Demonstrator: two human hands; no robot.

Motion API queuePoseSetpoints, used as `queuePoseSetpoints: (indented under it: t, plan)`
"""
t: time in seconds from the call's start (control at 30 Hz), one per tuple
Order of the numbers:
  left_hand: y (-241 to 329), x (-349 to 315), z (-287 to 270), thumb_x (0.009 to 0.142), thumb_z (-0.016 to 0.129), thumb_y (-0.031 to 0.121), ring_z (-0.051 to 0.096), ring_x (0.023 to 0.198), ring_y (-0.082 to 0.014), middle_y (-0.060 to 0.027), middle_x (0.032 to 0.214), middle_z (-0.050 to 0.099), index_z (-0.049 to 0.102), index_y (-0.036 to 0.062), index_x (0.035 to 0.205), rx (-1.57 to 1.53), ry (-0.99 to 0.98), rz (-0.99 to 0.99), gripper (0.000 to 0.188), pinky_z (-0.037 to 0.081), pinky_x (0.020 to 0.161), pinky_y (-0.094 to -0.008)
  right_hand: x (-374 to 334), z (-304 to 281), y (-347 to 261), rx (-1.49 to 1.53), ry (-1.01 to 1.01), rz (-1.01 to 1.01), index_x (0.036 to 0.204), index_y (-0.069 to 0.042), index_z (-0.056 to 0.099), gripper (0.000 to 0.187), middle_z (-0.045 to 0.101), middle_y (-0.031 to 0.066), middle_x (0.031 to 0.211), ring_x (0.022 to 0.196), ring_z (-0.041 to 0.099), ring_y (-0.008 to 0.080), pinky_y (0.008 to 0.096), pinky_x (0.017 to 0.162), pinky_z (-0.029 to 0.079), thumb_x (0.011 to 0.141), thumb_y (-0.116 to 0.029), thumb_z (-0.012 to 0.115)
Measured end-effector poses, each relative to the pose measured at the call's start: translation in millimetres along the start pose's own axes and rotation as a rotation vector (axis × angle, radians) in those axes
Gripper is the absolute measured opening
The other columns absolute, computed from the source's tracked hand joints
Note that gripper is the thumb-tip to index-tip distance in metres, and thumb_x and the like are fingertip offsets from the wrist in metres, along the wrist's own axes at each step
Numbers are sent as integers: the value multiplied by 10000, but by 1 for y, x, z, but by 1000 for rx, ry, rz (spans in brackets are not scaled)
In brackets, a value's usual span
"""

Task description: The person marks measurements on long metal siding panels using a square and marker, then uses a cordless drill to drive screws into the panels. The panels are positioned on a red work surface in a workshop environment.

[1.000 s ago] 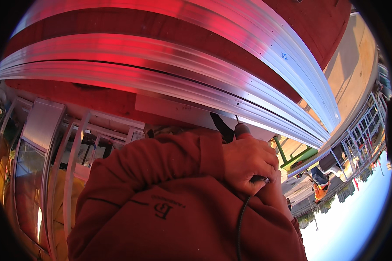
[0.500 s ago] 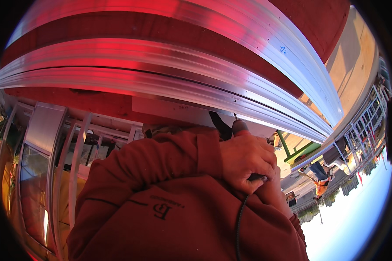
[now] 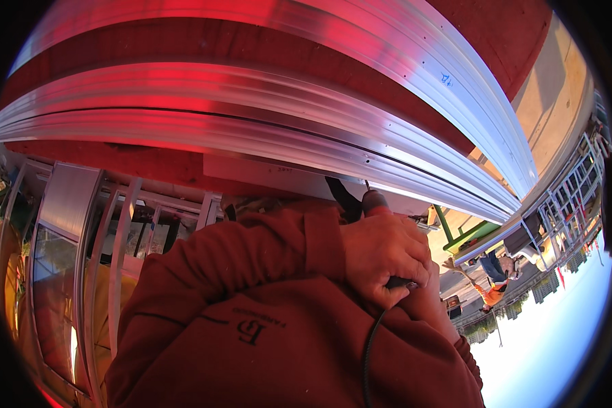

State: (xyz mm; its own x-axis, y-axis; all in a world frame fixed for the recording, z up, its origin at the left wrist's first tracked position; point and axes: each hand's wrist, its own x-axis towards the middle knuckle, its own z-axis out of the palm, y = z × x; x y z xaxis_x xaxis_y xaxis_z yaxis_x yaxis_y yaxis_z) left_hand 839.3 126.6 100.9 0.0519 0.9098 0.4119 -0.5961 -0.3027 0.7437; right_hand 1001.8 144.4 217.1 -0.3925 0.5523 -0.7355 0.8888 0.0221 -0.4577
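Observation:
My left hand (image 3: 387, 258) is closed around the body of a corded power drill (image 3: 375, 202), back of the hand upward. The thin drill bit points away from me at the near edge of a silvery aluminium profile (image 3: 292, 143); whether it touches cannot be told. A small dark hole shows in the profile just beyond the bit. Out from under my hand, the drill's black cord (image 3: 368, 353) hangs down over my red sweatshirt. My right forearm (image 3: 436, 309) comes in from the lower right and passes behind the left hand, which hides the right hand's fingers.
A second long profile (image 3: 449, 78) lies farther off on the red surface (image 3: 183, 41). A dark strap-like piece (image 3: 343, 197) is beside the drill. Metal frames (image 3: 68, 204) stand at the left. A green bar frame (image 3: 472, 238) and a person in orange (image 3: 489, 292) are at the right.
The drill's nose and my left hand have shifted slightly toward me, and more of the nose shows. In the background, the person in orange has changed posture.

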Motion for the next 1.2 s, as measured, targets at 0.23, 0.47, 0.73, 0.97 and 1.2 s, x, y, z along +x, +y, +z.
queuePoseSetpoints:
  t: [0.23,0.47,0.73,0.97,1.2]
  plan:
    - [5,0,-3,680,719,120,677,846,-321,-96,972,695,722,48,986,27,5,-3,314,542,722,-434,0,3,0,24,22,26,988,-74,676,282,694,157,879,782,686,412,472,637,545,744,-157,790]
    - [7,-1,-9,664,710,52,673,877,-312,-73,991,707,719,74,961,82,-14,-105,298,540,777,-433,5,15,4,80,98,40,1064,-87,704,338,722,162,976,865,713,409,477,704,574,742,-148,788]
    - [21,1,4,683,674,38,662,871,-331,-91,983,705,707,78,952,116,-99,-112,274,543,776,-440,-29,19,19,87,-37,169,1183,-28,682,420,706,170,1155,1120,695,254,355,874,559,787,-85,813]
    - [38,-3,18,704,675,42,663,904,-344,-104,1002,701,706,76,984,158,-172,-90,284,545,801,-450,-48,25,14,91,37,115,1181,-26,648,445,705,146,1115,1053,692,224,345,881,553,780,-80,832]
    - [55,10,20,711,693,77,666,922,-322,-90,1030,707,716,80,1006,237,-212,-10,296,539,802,-438,-53,21,5,164,133,26,1201,-29,624,433,672,117,1157,1091,668,193,319,900,542,807,-34,804]
